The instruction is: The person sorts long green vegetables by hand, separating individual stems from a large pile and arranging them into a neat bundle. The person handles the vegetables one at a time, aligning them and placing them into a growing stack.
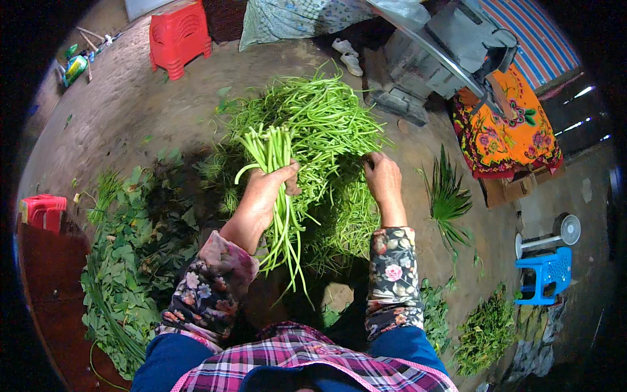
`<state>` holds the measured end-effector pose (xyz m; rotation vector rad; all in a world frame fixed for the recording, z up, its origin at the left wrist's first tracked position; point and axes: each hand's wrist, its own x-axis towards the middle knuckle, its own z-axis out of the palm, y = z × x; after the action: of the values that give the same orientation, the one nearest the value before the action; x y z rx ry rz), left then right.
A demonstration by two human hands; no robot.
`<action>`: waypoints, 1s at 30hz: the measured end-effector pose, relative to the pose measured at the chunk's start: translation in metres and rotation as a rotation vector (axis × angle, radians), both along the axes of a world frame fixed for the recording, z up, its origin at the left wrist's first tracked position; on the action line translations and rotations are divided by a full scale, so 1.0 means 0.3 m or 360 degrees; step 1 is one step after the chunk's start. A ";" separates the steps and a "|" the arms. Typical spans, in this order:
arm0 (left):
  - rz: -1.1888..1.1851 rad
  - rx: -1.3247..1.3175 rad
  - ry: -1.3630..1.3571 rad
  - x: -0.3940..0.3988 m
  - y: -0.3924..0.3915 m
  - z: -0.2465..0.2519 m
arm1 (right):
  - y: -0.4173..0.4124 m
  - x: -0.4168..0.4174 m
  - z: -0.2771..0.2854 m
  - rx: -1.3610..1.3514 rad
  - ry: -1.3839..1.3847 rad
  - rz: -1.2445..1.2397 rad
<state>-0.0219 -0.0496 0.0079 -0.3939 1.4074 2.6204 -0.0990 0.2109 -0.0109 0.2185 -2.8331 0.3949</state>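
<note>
My left hand (277,188) is closed around a bunch of long green stems (274,152), cut ends upward, thin ends hanging below the fist. Behind and beneath it lies a large heap of loose green stems (325,112) on the floor. At the heap's right edge is my right hand (381,171), its fingers bent inward near the stems; whether they pinch a stem cannot be seen. Both forearms wear floral sleeves.
Leafy greens (122,245) lie at left, with smaller piles (487,330) at lower right. A palm leaf (446,196) rests right of the heap. Red stools (179,36) stand at upper left, a blue chair (546,277) at right, and a cloth-covered box (509,127) at upper right.
</note>
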 end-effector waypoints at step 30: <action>-0.0027 0.0155 0.0103 -0.012 0.012 -0.023 | 0.141 0.183 0.286 -0.1297 -0.0634 0.0288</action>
<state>-0.0254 -0.0460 0.0011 -0.2866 1.2891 2.6973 -0.0441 0.2533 0.0750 0.2372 -2.7284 1.7286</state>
